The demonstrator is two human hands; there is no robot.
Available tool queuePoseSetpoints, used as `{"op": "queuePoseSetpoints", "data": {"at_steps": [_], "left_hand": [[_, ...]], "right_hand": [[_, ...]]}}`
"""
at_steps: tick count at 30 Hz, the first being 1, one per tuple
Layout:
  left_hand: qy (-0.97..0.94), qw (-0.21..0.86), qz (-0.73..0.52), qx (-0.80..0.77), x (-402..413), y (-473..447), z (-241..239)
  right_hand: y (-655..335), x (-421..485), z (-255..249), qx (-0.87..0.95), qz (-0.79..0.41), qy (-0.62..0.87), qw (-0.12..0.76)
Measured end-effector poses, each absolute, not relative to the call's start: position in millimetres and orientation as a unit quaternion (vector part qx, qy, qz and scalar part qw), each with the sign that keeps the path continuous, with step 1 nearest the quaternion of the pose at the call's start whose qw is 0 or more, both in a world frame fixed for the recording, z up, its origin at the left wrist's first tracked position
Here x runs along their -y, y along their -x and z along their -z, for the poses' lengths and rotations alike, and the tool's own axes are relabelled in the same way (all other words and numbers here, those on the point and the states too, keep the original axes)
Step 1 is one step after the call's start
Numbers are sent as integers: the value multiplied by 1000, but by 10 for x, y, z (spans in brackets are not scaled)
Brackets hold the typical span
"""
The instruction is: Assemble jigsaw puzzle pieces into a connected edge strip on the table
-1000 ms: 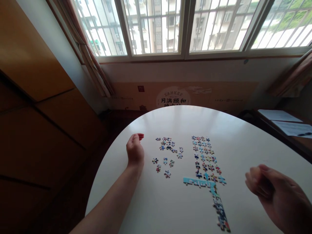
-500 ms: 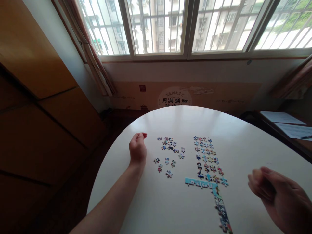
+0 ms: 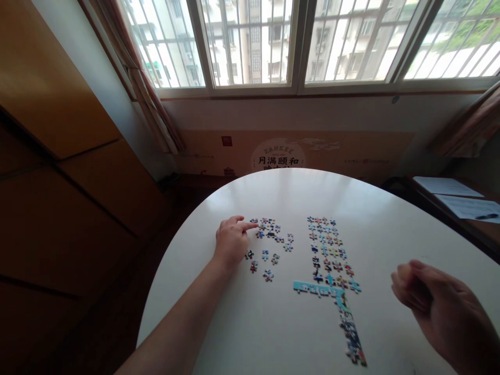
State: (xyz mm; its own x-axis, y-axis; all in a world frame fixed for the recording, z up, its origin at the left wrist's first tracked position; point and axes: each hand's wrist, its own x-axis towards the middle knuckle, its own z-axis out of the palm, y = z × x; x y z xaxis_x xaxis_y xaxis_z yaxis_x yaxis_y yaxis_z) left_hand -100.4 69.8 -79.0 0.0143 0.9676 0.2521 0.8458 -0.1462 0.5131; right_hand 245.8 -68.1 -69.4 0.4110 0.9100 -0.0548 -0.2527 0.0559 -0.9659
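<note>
My left hand point(image 3: 233, 240) is at the left edge of a loose group of jigsaw pieces point(image 3: 271, 234), its fingers stretched out and apart. Its fingertips reach the nearest pieces; whether they touch one I cannot tell. Several more loose pieces point(image 3: 267, 275) lie scattered just below that group. On the right of the table, my right hand point(image 3: 433, 302) is closed in a fist, and its inside is hidden. Between the hands are rows of separate jigsaw pieces point(image 3: 328, 242). Below them, joined pieces form a corner, with a light-blue strip point(image 3: 314, 288) and a darker strip point(image 3: 350, 333) running towards me.
Everything lies on a white round-edged table point(image 3: 250, 328). Papers point(image 3: 466, 206) with a pen point(image 3: 486, 216) rest on a side surface at the right. Wooden cabinets point(image 3: 78, 219) stand to the left, and a barred window point(image 3: 250, 41) is beyond the table.
My left hand has moved right to the loose pieces, and its curled fingers have stretched out. My right hand stays closed in nearly the same place. The view has shifted slightly.
</note>
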Motion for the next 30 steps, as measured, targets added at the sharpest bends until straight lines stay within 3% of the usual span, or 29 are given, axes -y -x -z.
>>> {"op": "queuePoseSetpoints", "data": {"at_steps": [8,21,30], "left_hand": [[-738,65,-192,-644,-674,943,725],[-690,54,-244,-679,-677,1265,722],[-704,82,-193,-679,-665,1253,594]], "right_hand": [[-2468,670,689,326,-433,533,650],[-2446,633,668,325,-426,537,652],[-2467,636,671,338,-424,528,653]]}}
